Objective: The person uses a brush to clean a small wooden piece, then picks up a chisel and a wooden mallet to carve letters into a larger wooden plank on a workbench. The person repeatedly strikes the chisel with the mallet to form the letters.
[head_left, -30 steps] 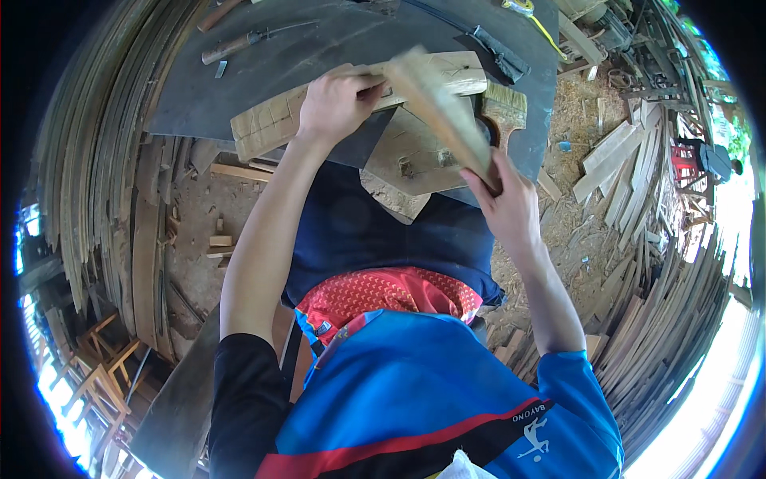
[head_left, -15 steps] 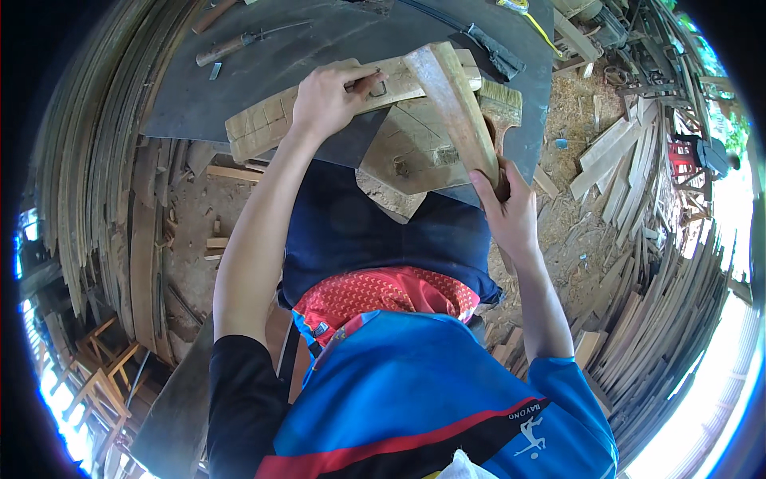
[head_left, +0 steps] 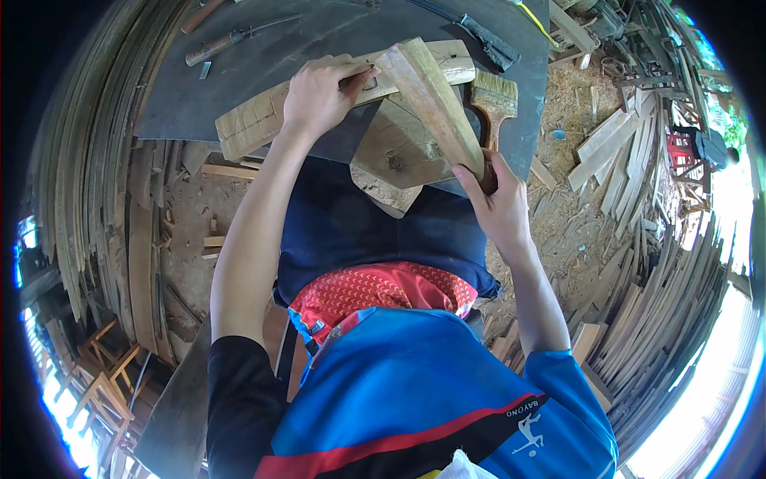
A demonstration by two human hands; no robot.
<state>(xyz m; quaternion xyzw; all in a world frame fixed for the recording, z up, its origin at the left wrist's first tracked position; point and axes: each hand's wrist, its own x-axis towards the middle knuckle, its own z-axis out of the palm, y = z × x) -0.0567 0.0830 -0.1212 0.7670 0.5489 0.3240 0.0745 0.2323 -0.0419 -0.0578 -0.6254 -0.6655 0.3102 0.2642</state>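
A curved, light wooden piece (head_left: 251,120) with pencil lines lies across the dark work surface. My left hand (head_left: 319,94) rests over it, thumb and fingers pinched together beside a small square mark or hole; whatever is between the fingertips is too small to make out. My right hand (head_left: 503,195) is closed around the narrow end of a squared, club-shaped wooden mallet (head_left: 431,96). The mallet's thick end slants up and left over the curved piece, close to my left fingertips. Below the mallet, a flat angular board (head_left: 383,152) juts over the near edge, partly covered.
A wide brush (head_left: 495,96) lies right of the mallet. Farther back on the dark tabletop (head_left: 359,28) are a wooden-handled tool (head_left: 215,49), a black-handled tool (head_left: 491,44) and a yellow strip (head_left: 538,24). Stacked planks (head_left: 88,160) stand at left; offcuts (head_left: 606,152) litter the floor at right.
The mallet's thick end has swung left, nearer my left fingertips, and my right hand has shifted slightly left. More of the brush shows. My left hand keeps its pinch at the same spot.
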